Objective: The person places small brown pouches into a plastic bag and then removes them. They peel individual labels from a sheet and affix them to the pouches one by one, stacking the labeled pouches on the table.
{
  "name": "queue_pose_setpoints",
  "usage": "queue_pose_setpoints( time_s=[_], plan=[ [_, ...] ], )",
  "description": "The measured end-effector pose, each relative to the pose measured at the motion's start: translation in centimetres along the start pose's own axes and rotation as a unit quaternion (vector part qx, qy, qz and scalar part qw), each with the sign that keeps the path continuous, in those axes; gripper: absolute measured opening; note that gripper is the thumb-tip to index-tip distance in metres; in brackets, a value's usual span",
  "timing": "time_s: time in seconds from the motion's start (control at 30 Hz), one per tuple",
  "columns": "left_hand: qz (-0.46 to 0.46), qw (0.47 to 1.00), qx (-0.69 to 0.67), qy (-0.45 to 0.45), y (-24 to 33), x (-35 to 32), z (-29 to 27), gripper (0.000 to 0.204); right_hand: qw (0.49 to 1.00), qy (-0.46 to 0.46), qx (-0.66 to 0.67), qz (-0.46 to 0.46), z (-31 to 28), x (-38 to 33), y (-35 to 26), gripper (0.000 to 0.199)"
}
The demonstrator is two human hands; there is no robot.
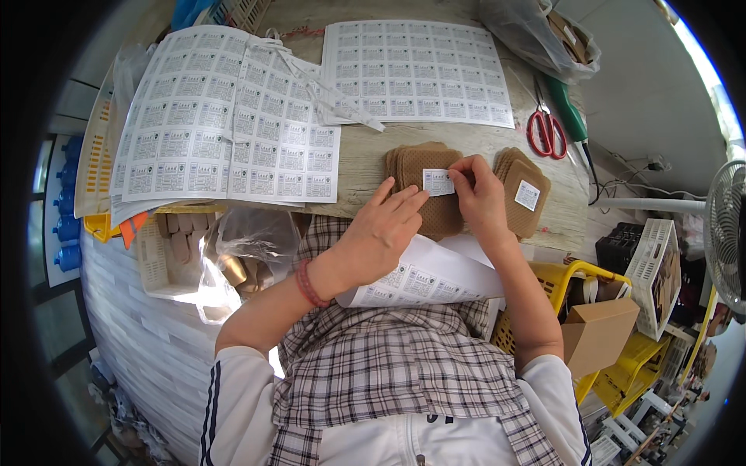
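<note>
A: What are the hands doing?

B: The right hand [480, 190] is pinching the edge of a small white label [438, 182] between thumb and fingertips and laying it on the top tan perforated pad [435, 198] of a stack at the near edge of the wooden table [365, 159]. The left hand [382, 225] is lying flat, fingers spread and gripping nothing, pressing the pad down (probably so it is not sliding while the label goes on).

A: And the finished ones?

B: A second pile of tan pads [524, 194], the top one already wearing a label, is sitting just to the right, apart from the working stack; that looks like sorting done from undone. A curled label sheet [427, 279] is resting on the person's lap, close for picking.

A: Containers?

B: A white basket [167, 264] below the table's left edge is holding brownish pieces under clear plastic. A clear bag [536, 35] at the far right of the table is holding brown items, unclear what. Red scissors [546, 132] are lying beside it.
</note>
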State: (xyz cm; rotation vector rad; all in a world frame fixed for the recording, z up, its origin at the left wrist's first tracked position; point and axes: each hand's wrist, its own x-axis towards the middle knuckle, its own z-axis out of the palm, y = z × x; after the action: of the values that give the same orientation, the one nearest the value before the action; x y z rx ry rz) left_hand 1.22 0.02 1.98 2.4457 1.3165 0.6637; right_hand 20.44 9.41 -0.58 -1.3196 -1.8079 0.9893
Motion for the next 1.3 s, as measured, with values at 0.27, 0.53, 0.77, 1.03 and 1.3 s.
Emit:
queue_pose_setpoints(
  time_s=[0.27,0.53,0.77,1.03,1.3],
  plan=[
    [-0.002,0.999,0.045,-0.014,0.6,0.0,0.0,0.011,0.963,0.058,-0.215,-0.149,0.9,-0.7,0.0,0.012],
    [-0.004,0.999,0.052,-0.004,0.3,0.0,0.3,0.014,0.939,0.134,-0.236,-0.209,1.0,-0.1,0.0,0.030],
    [0.002,0.999,0.048,0.002,0.1,-0.4,0.7,0.013,0.949,0.084,-0.219,-0.213,0.5,0.6,-0.9,0.025],
    [0.003,1.000,0.026,0.008,-0.4,-1.1,0.7,0.005,0.961,0.117,-0.216,-0.130,0.0,-0.3,0.7,0.021],
    [0.003,1.000,0.002,-0.005,-0.9,-1.9,0.8,0.006,0.974,0.098,-0.178,-0.105,0.8,-0.2,0.8,0.006]
  ],
)
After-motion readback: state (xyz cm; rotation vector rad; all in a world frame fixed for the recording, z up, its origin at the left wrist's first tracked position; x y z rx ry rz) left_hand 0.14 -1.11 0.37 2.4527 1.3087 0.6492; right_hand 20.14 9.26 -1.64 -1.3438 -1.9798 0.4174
